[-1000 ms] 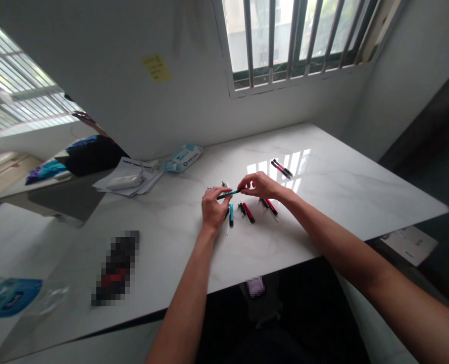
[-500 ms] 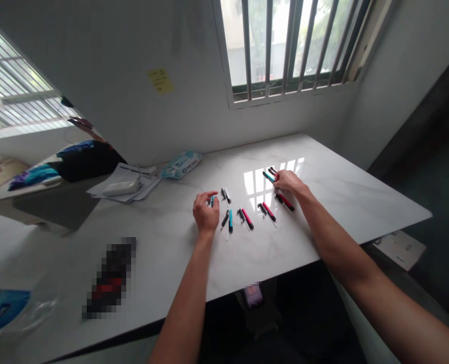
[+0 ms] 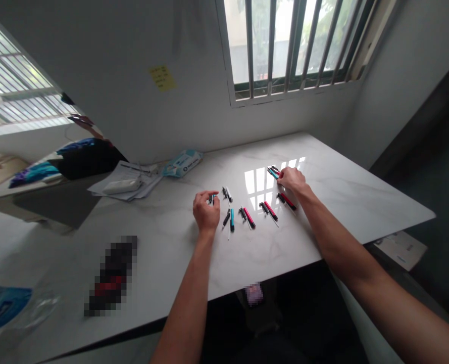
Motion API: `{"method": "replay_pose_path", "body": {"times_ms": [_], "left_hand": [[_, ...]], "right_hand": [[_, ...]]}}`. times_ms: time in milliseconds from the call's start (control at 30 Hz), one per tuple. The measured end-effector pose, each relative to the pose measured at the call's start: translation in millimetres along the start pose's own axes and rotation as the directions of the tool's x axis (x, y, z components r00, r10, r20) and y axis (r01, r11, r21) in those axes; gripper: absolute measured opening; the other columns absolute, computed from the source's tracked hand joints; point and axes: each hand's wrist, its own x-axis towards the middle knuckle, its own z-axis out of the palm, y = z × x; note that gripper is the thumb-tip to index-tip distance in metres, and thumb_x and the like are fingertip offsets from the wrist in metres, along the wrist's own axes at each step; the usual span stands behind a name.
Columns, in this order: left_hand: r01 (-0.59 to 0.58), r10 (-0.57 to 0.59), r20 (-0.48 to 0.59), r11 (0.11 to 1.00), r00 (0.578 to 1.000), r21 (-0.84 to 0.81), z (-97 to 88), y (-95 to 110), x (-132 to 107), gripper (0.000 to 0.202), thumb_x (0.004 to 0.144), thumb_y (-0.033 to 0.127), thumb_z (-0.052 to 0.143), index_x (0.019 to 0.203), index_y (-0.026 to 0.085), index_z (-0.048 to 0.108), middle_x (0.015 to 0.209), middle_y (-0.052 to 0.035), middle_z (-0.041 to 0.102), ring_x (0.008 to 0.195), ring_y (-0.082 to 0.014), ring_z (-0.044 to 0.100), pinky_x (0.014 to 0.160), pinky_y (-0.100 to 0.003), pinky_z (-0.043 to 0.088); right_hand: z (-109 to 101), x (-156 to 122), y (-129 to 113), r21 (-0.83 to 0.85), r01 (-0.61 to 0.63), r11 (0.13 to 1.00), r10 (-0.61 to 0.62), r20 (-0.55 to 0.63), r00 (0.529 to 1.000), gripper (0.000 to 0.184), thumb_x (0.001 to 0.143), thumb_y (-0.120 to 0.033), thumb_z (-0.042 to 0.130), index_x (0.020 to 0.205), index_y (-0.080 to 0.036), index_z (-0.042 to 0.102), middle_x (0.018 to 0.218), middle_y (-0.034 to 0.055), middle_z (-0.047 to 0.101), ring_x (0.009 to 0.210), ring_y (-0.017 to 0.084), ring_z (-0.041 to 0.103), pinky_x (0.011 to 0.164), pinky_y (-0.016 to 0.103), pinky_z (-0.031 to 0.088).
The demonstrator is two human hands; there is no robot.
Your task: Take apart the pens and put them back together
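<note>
Near the frame's centre, the left hand (image 3: 206, 211) curls in a closed grip around a small teal pen piece (image 3: 211, 199) above the white marble tabletop (image 3: 171, 237). Right of centre, the right hand (image 3: 291, 179) presses fingertips on the teal and red pens (image 3: 273, 172); whether it pinches one I cannot tell. A nudge could roll those slim pens away across the glossy surface.

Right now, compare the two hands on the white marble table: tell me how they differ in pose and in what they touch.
The left hand is curled, pinching a small teal pen piece near the table's middle; the right hand lies flatter, stretched farther toward the window. The left hand's piece stands apart from others; the right hand's fingertips rest at a cluster of teal and red pens. Both are bare and low over the white marble table.
</note>
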Motion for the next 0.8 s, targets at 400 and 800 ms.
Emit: {"method": "replay_pose_path", "body": {"times_ms": [400,800], "left_hand": [[0.059,-0.057,-0.026,0.995,0.998,0.08,0.2,-2,-1,0.021,0.088,0.014,0.064,0.098,0.023,0.081,0.109,-0.0085,0.073,0.098,-0.0256,0.067,0.099,-0.041,0.053],[0.081,-0.083,-0.043,0.996,0.996,-0.027,-3.9,1,-4,0.021,0.088,0.013,0.065,0.097,0.024,0.081,0.107,-0.0084,0.072,0.097,-0.0253,0.067,0.094,-0.039,0.053]], "right_hand": [[24,-15,-44,0.34,0.659,0.671,-0.665,-0.116,0.738,0.044,0.086,-0.017,0.076,0.129,-0.018,0.067,0.12,0.0105,0.076,0.106,0.024,0.071,0.092,0.036,0.055],[68,-2,-141,0.219,0.826,0.519,-0.854,0.084,0.514,0.062,0.078,-0.019,0.083,0.137,-0.016,0.064,0.125,0.0114,0.078,0.117,0.032,0.066,0.102,0.042,0.052]]}}
